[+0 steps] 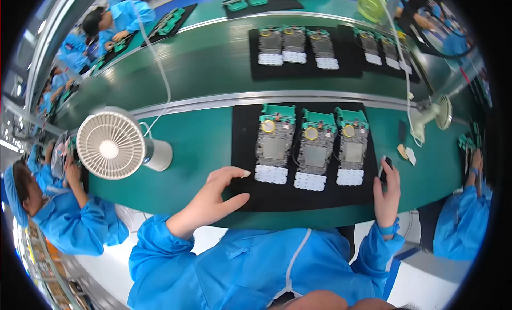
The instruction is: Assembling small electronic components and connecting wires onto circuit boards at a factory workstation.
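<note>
Head | boards point(313, 154): long axes outward, green ends point(318, 118) far | left hand point(209, 200): spread | right hand point(388, 197): holding black object point(383, 176)

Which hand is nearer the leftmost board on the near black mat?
Left. The left hand is just left of that board, apart from it; the right hand is beside the right edge of the black mat, farther off.
</note>
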